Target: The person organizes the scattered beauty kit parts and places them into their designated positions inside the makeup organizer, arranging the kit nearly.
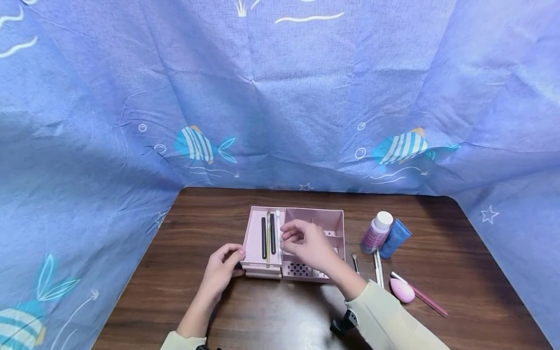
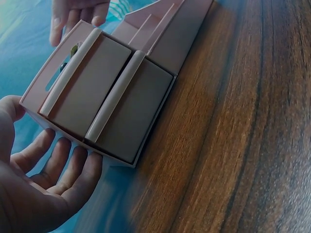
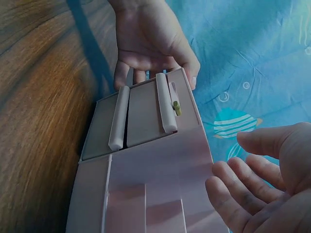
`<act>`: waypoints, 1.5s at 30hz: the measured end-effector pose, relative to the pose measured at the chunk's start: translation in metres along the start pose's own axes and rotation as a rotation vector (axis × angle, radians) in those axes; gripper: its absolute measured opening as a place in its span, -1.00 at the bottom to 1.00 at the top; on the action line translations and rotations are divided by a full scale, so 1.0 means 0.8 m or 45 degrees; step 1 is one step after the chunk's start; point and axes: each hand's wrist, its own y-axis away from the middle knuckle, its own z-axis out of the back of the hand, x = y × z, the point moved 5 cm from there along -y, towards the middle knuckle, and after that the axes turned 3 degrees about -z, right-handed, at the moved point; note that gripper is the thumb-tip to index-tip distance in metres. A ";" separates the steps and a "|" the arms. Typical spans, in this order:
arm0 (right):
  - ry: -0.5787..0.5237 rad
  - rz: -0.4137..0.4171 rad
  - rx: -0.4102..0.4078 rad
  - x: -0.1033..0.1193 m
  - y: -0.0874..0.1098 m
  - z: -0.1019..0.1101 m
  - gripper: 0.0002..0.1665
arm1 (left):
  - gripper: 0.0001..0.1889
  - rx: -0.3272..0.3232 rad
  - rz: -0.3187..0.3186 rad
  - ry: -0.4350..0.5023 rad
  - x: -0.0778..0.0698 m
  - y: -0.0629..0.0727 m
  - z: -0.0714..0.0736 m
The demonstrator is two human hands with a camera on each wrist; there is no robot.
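On the wood-grain table before you stands the pink organizer, with open compartments at right and a top tray above two drawers at left. Your left hand rests its relaxed fingers against the organizer's left side; your right hand, loosely spread and holding nothing, hovers beside the tray's white stick, gold-handled brush and two slim black sticks.

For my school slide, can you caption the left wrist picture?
A left hand holds the side of a pale-pink, rectangular two-drawer organizer on a brown wood-grain table.
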 end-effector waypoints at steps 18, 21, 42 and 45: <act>0.025 -0.024 -0.241 -0.049 0.052 0.077 -0.63 | -0.79 -0.015 -0.005 -0.021 -0.003 0.001 0.000; 0.009 -0.037 -0.294 -0.061 0.064 0.090 -0.65 | -0.78 -0.014 0.000 -0.022 -0.002 0.001 -0.001; 0.348 -0.416 -0.358 -0.141 0.126 0.120 -0.53 | -0.77 -0.016 -0.008 -0.029 0.000 0.003 0.001; 0.448 -0.443 -0.340 -0.145 0.130 0.120 -0.52 | -0.77 -0.011 -0.007 -0.032 0.000 0.002 0.000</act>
